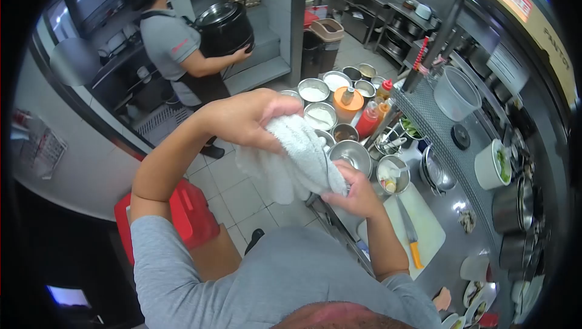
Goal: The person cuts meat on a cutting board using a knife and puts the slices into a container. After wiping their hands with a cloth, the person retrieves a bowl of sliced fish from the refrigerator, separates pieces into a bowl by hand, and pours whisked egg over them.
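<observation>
Grey sleeves and shoulders fill the bottom of the view, nearest the camera. Both hands work a cloth (291, 162) held in the air above the counter edge. Left hand (245, 120) is closed over the cloth's top, fingers curled down around it. Right hand (354, 192) pinches the lower end, thumb and fingers shut on the fabric. Cloth is white, thick, nubby terry, bunched and hanging in soft folds between the two grips. Counter (451, 208) is brushed steel, curving away to the right. On it lies a white cutting board (430, 226), rectangular with rounded corners, bearing a knife (409, 232) with an orange handle. Round steel bowls (321, 95) stand clustered beyond the hands, several holding white contents. Red and orange squeeze bottles (370, 120) stand upright beside them. One clear plastic tub (454, 92) sits on the raised perforated shelf. Floor is pale square tile; a red bin (191, 211) stands below the left arm. Another person (173, 44) in a grey shirt and dark apron stands further back, carrying a large black pot (227, 26) with both hands.
</observation>
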`<move>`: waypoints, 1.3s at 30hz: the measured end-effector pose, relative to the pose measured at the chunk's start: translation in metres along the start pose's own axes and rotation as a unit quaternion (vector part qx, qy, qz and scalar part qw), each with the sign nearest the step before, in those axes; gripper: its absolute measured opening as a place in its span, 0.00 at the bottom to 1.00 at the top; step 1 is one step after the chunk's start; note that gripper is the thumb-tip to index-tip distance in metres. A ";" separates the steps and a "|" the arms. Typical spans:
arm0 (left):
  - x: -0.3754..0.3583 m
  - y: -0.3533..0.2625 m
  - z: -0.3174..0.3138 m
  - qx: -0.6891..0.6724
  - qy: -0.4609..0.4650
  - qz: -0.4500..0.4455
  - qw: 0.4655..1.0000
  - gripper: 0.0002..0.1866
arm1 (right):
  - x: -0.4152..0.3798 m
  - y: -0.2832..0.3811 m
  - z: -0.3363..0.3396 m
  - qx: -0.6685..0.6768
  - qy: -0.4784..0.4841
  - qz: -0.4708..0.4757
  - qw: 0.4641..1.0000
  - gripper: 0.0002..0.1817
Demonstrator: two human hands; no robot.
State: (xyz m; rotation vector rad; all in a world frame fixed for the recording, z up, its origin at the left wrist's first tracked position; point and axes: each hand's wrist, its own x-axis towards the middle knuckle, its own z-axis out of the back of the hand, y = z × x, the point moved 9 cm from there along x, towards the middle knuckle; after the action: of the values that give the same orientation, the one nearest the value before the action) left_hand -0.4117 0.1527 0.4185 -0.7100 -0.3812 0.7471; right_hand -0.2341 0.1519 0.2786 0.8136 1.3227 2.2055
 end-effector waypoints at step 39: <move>-0.158 0.188 0.178 -0.462 -0.271 -0.020 0.844 0.20 | 0.278 -0.032 -0.081 -0.102 -0.116 0.012 0.988 0.28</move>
State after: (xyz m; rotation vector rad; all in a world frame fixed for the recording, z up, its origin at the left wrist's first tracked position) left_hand -0.7081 0.2150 0.4009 -1.3860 -1.3300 0.6951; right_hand -0.4895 0.2905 0.2914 0.9757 0.9634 2.1447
